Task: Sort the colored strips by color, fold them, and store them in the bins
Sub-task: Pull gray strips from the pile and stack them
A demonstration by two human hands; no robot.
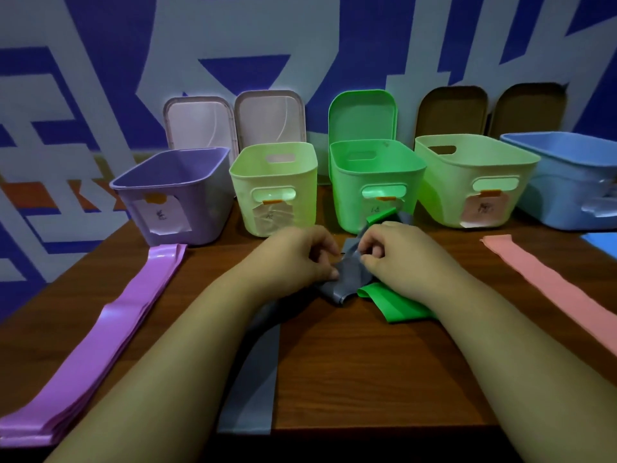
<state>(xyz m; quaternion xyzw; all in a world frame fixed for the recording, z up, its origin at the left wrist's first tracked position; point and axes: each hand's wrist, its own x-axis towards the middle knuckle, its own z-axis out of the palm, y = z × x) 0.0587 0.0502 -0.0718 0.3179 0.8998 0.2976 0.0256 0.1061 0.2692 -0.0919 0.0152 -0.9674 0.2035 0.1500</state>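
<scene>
Table: a dark wood top (360, 379), seen from the person's own head, with both bare forearms reaching in from the near edge.
Grey strip: the grey strip (253, 372) runs from the near edge up the middle, passes under the left forearm and bunches into folds at the hands.
Purple strips: a flat stack of purple strips (100, 332) lies on the left side, running from the near-left corner to just before the purple bin.
Pink strips: pink strips (561, 295) lie stretched along the right side, well apart from the hands.
Green strip: a green strip (397, 304) lies crumpled under the right wrist, and its far end shows beyond the hands, by the green bin.
Hands: the left hand (293, 259) and right hand (397, 252) meet at mid-table, fingers curled, each pinching the bunched grey strip between thumb and fingertips.
Blue strip: a corner of a blue strip (601, 240) shows at the right edge.
Bins: five open bins stand in a row across the far side: purple bin (173, 195), pale bin (277, 192), green bin (374, 182), wide bin (474, 182), blue bin (567, 182). Paper labels hang on their fronts, the writing too small to read.
Lids: five lids lean upright behind the bins, two pink (200, 121), one green (362, 113), two brown (452, 110).
Wall: a blue-and-white painted wall (334, 35) backs the row.
</scene>
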